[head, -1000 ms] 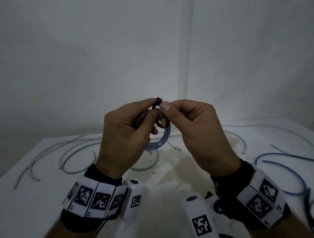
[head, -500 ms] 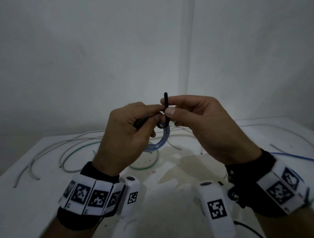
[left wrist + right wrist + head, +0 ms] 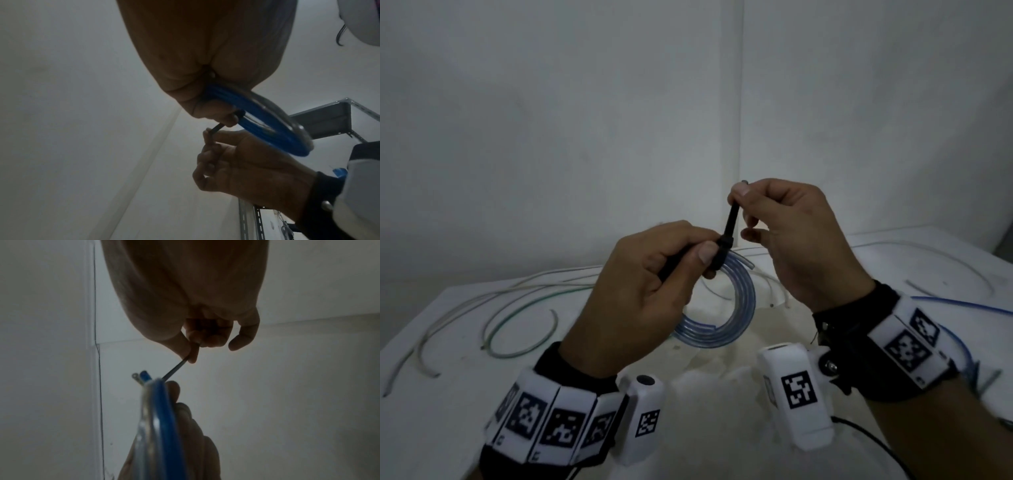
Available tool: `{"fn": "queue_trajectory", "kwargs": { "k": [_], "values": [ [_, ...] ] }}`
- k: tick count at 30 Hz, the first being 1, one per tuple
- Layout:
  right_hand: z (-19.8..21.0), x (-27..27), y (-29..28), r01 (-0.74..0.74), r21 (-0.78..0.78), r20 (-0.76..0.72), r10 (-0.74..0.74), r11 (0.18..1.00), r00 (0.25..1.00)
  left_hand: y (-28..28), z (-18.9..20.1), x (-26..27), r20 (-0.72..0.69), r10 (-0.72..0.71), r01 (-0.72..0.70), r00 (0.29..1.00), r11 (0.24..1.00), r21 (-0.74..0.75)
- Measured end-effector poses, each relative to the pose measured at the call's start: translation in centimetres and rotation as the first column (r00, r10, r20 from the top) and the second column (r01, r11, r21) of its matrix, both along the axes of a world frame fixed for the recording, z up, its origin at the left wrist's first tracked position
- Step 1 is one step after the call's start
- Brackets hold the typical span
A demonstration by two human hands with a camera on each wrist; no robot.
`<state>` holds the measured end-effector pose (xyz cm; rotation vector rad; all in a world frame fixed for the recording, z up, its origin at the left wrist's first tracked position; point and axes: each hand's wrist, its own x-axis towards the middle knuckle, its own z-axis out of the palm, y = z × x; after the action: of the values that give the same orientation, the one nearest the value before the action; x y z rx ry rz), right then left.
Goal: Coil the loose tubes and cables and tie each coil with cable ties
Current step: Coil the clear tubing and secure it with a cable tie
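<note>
A small coil of blue and clear tube (image 3: 736, 308) hangs in the air above the white table (image 3: 448, 411). My left hand (image 3: 710, 246) grips the coil at its top, where a black cable tie (image 3: 731, 222) wraps it. The tie's tail runs straight up from its head. My right hand (image 3: 739, 192) pinches the tail's upper end between thumb and forefinger. In the left wrist view the coil (image 3: 273, 129) juts from under my fingers and the tail (image 3: 216, 128) leads to the right hand. In the right wrist view the tail (image 3: 176, 369) slants down to the coil (image 3: 160, 418).
Loose clear and green tubes (image 3: 500, 315) lie curved on the table's left. A blue tube (image 3: 962, 305) lies at the right, a whitish one (image 3: 928, 253) at the back right. Two white walls meet in a corner behind. A metal shelf frame (image 3: 329, 118) shows in the left wrist view.
My right hand has pulled the tie's tail upward, away from the left hand. The wide black loop has shrunk tight round the coil. The left hand kept its hold.
</note>
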<state>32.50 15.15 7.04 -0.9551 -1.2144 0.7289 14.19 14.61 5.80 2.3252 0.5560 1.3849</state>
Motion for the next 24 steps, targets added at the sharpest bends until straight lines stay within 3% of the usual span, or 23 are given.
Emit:
{"fn": "queue_trajectory", "kwargs": {
  "k": [11, 16, 18, 20, 22, 24],
  "values": [
    [-2.0, -1.8, 1.2, -0.026, -0.174, -0.072, 0.013, 0.984, 0.997, 0.2, 0.3, -0.8, 0.086, -0.041, 0.051, 0.995, 0.992, -0.112],
    [-1.6, -0.9, 0.3, 0.117, -0.051, 0.3, -0.097, 0.992, 0.949, 0.7, 0.6, -1.5, 0.117, -0.089, 0.117, 0.989, 0.959, -0.258],
    [-0.9, -0.4, -0.4, 0.019, 0.095, 0.413, -0.057, 0.995, 0.909, 1.1, 0.7, -2.0, 0.142, -0.099, 0.138, 0.985, 0.946, -0.294],
    [-0.2, -0.2, -1.1, -0.199, 0.169, 0.494, 0.092, 0.965, 0.864, 1.4, 0.8, -2.6, 0.176, -0.117, 0.168, 0.977, 0.935, -0.311],
    [0.0, -0.2, -1.4, -0.351, 0.128, 0.442, 0.264, 0.928, 0.858, 1.4, 1.0, -3.0, 0.204, -0.146, 0.205, 0.968, 0.927, -0.313],
    [0.0, -0.6, -1.6, -0.451, 0.074, 0.288, 0.413, 0.89, 0.864, 1.1, 1.3, -3.2, 0.218, -0.179, 0.241, 0.959, 0.923, -0.301]
  ]
}}
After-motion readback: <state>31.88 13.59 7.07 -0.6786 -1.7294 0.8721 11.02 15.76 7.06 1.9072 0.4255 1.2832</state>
